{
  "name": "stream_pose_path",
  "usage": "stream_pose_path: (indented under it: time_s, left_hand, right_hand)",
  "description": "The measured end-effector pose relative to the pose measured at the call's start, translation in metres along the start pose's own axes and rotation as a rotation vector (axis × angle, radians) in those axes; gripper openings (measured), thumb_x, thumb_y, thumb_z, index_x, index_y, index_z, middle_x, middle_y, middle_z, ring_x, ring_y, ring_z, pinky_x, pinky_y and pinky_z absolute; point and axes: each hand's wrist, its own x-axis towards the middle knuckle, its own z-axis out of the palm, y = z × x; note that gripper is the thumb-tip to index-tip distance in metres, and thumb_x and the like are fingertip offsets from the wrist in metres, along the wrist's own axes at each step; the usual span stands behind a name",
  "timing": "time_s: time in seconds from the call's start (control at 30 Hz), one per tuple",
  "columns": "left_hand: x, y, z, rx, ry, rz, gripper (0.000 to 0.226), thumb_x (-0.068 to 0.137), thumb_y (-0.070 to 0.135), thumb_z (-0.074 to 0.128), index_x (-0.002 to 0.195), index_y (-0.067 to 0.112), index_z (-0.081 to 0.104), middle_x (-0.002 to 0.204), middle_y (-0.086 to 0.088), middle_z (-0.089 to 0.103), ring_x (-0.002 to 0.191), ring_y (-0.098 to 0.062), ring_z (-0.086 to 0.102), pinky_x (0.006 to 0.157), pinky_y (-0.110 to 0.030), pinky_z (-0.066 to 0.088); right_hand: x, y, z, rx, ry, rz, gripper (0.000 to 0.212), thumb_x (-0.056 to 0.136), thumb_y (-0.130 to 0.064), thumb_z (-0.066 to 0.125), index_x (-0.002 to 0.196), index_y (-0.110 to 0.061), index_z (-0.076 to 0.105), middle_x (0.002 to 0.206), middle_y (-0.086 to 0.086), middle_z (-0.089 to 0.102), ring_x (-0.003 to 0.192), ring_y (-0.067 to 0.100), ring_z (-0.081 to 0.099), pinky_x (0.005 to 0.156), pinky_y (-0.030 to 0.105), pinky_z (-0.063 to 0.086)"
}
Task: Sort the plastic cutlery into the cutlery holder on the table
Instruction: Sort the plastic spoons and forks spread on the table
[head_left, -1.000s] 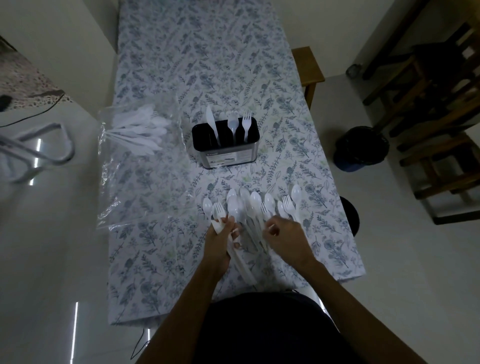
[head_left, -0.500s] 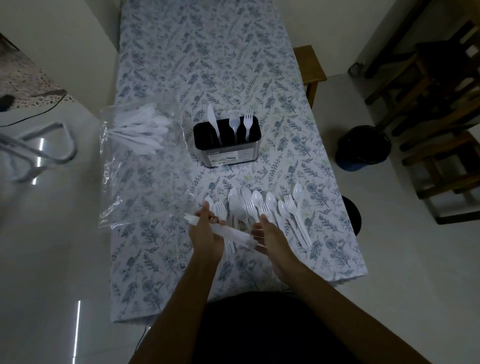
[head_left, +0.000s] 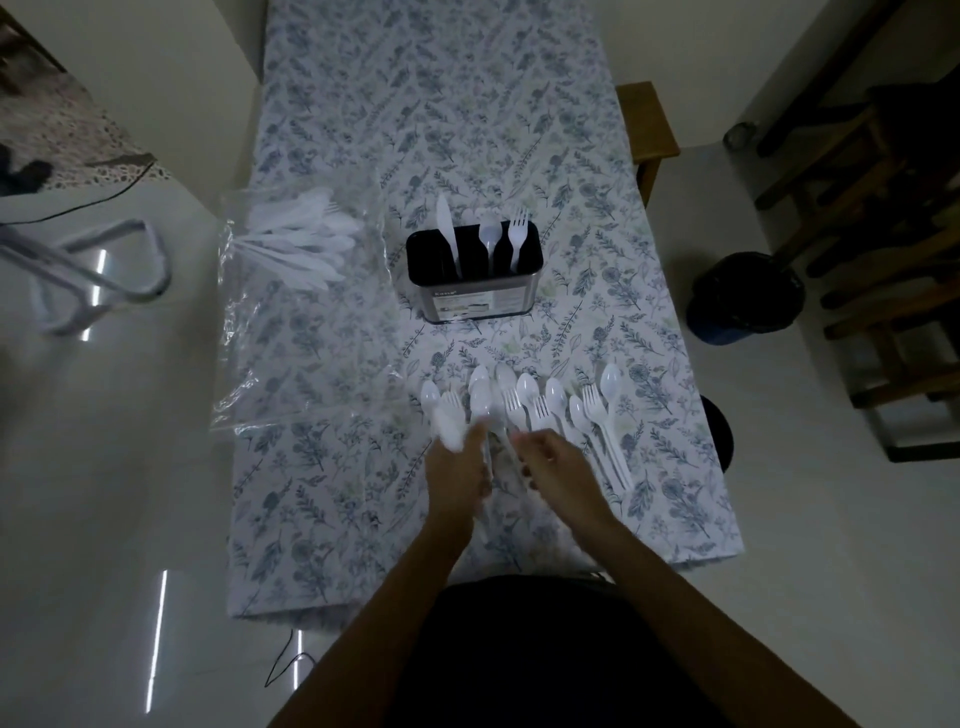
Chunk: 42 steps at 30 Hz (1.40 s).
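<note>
Plastic cutlery (head_left: 540, 410) lies in a row on the near part of the table (head_left: 363, 493), white spoons and forks side by side with their heads pointing away from the person. Both bare hands are low over the near ends of that row. The left hand (head_left: 460, 470) is closed around something white and blurry (head_left: 449, 428) that sticks out past its fingers; it looks like one piece of cutlery, but I cannot tell which kind. The right hand (head_left: 556, 465) is just beside it, fingers curled in over the handles. I cannot tell if it has hold of anything.

Farther up the table, well apart from the row, stands the black cutlery holder (head_left: 475, 283). It is upright. A knife (head_left: 447, 231) stands in its left part, a spoon (head_left: 488, 236) in the middle and a fork (head_left: 517, 234) on the right.

To the left of the holder lies a clear plastic bag (head_left: 291, 312), with more white cutlery (head_left: 306, 244) inside its far end. The tablecloth has a leaf and flower print.
</note>
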Motion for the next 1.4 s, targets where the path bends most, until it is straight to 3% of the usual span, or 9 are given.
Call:
stream_pose_path:
  time_s: [0.2, 0.37, 0.47, 0.57, 0.7, 0.87, 1.07, 1.2, 1.4]
  left_hand:
    - [-0.011, -0.008, 0.019, 0.521, -0.435, 0.257, 0.028, 0.100, 0.016, 0.064, 0.118, 0.026, 0.045, 0.099, 0.006, 0.068, 0.082, 0.000, 0.071, 0.071, -0.025, 0.061]
    - [-0.004, -0.021, 0.027, 0.491, -0.558, 0.317, 0.076, 0.089, 0.041, 0.071, 0.142, -0.001, 0.037, 0.113, 0.006, 0.066, 0.106, 0.011, 0.062, 0.097, -0.003, 0.038]
    - [-0.005, -0.019, 0.022, 0.441, -0.475, 0.246, 0.080, 0.078, 0.035, 0.074, 0.145, 0.015, 0.036, 0.112, 0.000, 0.069, 0.092, -0.006, 0.070, 0.077, -0.022, 0.056]
    - [-0.005, -0.012, 0.018, 0.446, -0.474, 0.201, 0.039, 0.086, 0.023, 0.072, 0.122, 0.021, 0.059, 0.093, -0.006, 0.072, 0.060, -0.013, 0.067, 0.045, -0.030, 0.051]
    - [-0.003, -0.015, 0.009, 0.554, -0.442, 0.209, 0.008, 0.096, 0.024, 0.067, 0.101, 0.018, 0.065, 0.076, -0.002, 0.069, 0.057, -0.013, 0.061, 0.053, -0.030, 0.052]
    - [-0.007, -0.018, 0.010, 0.570, -0.378, 0.292, 0.010, 0.102, 0.028, 0.060, 0.094, 0.022, 0.061, 0.071, 0.008, 0.061, 0.054, 0.002, 0.055, 0.054, -0.013, 0.041]
    - [-0.001, -0.007, 0.008, 0.535, -0.345, 0.243, 0.027, 0.099, 0.041, 0.064, 0.102, 0.015, 0.068, 0.079, -0.007, 0.072, 0.063, -0.016, 0.067, 0.063, -0.034, 0.056]
    - [0.001, -0.005, 0.005, 0.611, -0.357, 0.293, 0.023, 0.098, 0.042, 0.065, 0.099, 0.020, 0.068, 0.069, 0.006, 0.066, 0.053, 0.000, 0.060, 0.055, -0.017, 0.048]
    - [0.003, -0.005, 0.004, 0.682, -0.354, 0.357, 0.034, 0.093, 0.049, 0.064, 0.114, 0.023, 0.069, 0.087, 0.004, 0.074, 0.072, -0.010, 0.071, 0.072, -0.035, 0.061]
  right_hand:
    - [0.006, -0.009, -0.029, -0.129, -0.164, -0.187, 0.035, 0.084, -0.064, 0.066, 0.112, -0.043, 0.062, 0.091, -0.015, 0.073, 0.082, 0.000, 0.071, 0.063, 0.014, 0.055]
    - [0.007, -0.008, -0.030, -0.115, -0.060, -0.252, 0.024, 0.089, -0.046, 0.071, 0.081, -0.023, 0.068, 0.071, -0.006, 0.074, 0.067, 0.002, 0.070, 0.064, 0.018, 0.053]
    - [0.012, -0.008, -0.023, -0.192, 0.029, -0.328, 0.028, 0.090, -0.032, 0.074, 0.064, -0.026, 0.063, 0.058, -0.015, 0.065, 0.054, 0.000, 0.061, 0.055, 0.009, 0.041]
    - [0.019, -0.011, -0.019, -0.249, 0.097, -0.427, 0.029, 0.087, -0.030, 0.075, 0.064, -0.019, 0.063, 0.057, -0.008, 0.063, 0.057, 0.007, 0.064, 0.053, 0.017, 0.047]
    - [0.030, -0.026, -0.027, -0.206, 0.238, -0.508, 0.035, 0.088, -0.026, 0.075, 0.063, -0.009, 0.057, 0.057, 0.000, 0.061, 0.053, 0.015, 0.060, 0.054, 0.033, 0.050]
    - [0.031, -0.043, -0.032, -0.202, 0.141, -0.502, 0.041, 0.092, -0.038, 0.070, 0.067, -0.010, 0.052, 0.057, -0.001, 0.058, 0.051, 0.008, 0.054, 0.052, 0.024, 0.044]
    - [0.023, -0.056, -0.036, -0.099, 0.055, -0.376, 0.036, 0.093, -0.058, 0.057, 0.099, -0.023, 0.060, 0.093, -0.005, 0.067, 0.079, 0.005, 0.063, 0.064, 0.013, 0.047]
    - [0.021, -0.064, -0.039, 0.023, 0.057, -0.453, 0.025, 0.105, -0.038, 0.047, 0.115, -0.024, 0.065, 0.116, -0.012, 0.069, 0.103, -0.001, 0.063, 0.079, 0.009, 0.047]
    - [0.025, -0.056, -0.030, -0.154, -0.086, -0.424, 0.030, 0.109, -0.031, 0.038, 0.114, -0.023, 0.067, 0.114, -0.014, 0.071, 0.105, -0.003, 0.064, 0.088, 0.018, 0.049]
